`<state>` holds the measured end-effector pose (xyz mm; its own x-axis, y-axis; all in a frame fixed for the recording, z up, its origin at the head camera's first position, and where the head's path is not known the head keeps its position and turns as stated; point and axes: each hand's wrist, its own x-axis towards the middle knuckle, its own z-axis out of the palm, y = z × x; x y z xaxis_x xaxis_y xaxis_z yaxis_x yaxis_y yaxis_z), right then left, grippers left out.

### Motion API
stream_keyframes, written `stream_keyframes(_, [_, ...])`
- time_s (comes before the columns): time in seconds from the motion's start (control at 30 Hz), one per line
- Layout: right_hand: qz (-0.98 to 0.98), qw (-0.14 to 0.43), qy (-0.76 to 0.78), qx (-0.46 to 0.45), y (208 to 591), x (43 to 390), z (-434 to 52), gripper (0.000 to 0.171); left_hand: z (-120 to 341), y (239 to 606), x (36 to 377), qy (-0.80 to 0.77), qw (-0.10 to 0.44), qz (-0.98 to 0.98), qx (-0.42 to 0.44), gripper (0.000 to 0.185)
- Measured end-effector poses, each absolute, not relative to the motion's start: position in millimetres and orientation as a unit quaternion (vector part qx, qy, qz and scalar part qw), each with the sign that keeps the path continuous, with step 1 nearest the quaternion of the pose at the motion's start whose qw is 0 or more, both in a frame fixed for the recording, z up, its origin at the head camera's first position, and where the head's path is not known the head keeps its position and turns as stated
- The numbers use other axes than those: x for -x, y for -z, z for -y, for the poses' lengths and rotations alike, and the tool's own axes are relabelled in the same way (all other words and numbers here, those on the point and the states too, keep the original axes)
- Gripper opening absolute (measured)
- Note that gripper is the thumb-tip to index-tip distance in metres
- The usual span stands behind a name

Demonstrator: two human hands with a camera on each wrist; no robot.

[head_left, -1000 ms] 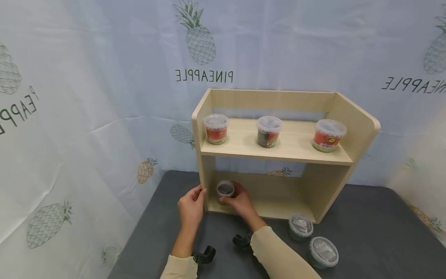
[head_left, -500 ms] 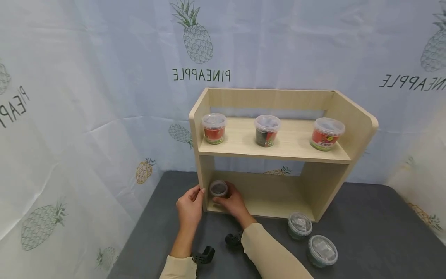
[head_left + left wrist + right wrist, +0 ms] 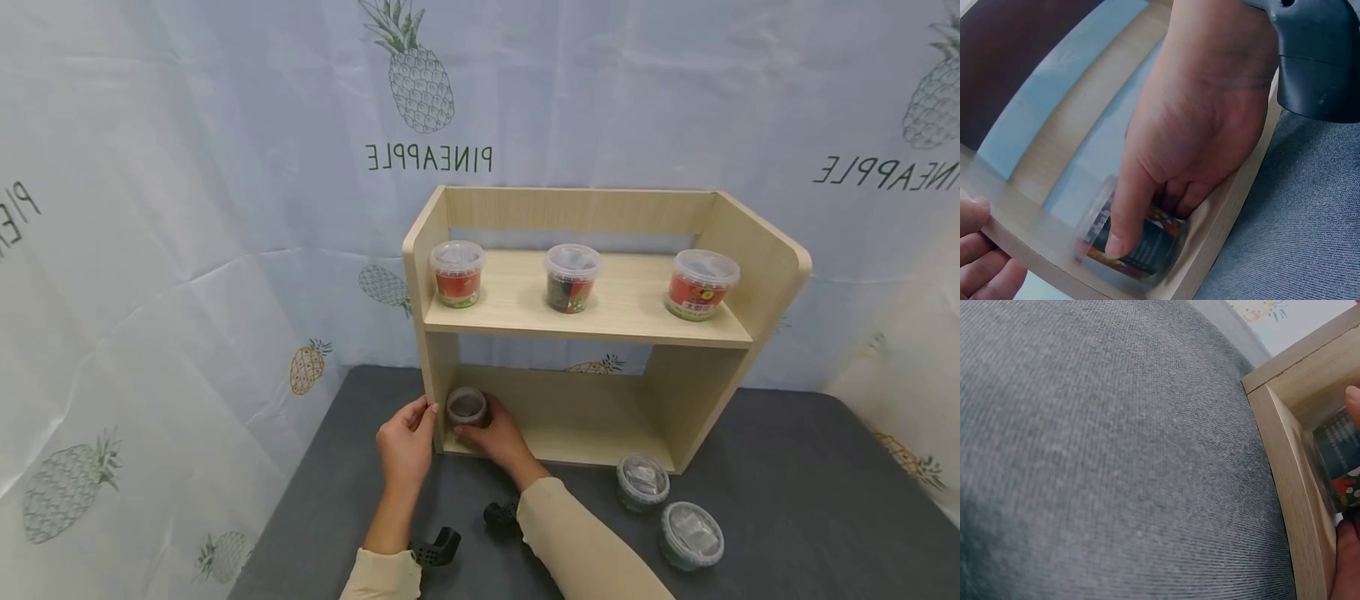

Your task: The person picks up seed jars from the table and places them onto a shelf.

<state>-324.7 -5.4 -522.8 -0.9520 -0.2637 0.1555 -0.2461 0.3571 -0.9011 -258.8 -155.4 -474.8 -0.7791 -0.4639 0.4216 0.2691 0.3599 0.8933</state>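
Observation:
My right hand (image 3: 504, 437) grips a small lidded plastic tub (image 3: 467, 403) at the left end of the lower level of a pale wooden shelf (image 3: 592, 335). In the left wrist view the thumb lies along the dark, colourful label of the tub (image 3: 1157, 250), and the other fingers are mostly hidden behind it. The tub looks upright, close to the left side panel. My left hand (image 3: 405, 446) pinches the front edge of that panel from outside. Only part of the tub (image 3: 1338, 447) shows in the right wrist view.
On the upper level stand a red-labelled tub (image 3: 457, 275), a black-and-red one (image 3: 572, 279) and another red one (image 3: 701, 285). Two lidded tubs (image 3: 642, 483) (image 3: 692, 536) sit on the dark grey tabletop (image 3: 315, 500), right of the right arm. A pineapple-print curtain (image 3: 225, 167) hangs behind.
My right hand has slid the tub leftward along the lower level, closer to the left side panel. The left hand stays on the panel edge. The head view has shifted slightly.

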Motion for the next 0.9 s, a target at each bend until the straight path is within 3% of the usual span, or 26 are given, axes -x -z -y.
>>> stream_keyframes(0.9, [-0.818,-0.004,0.559,0.14,520.6,317.9,4.3,0.082,157.6,474.1,259.3,0.557,0.323,0.762,-0.063,0.024])
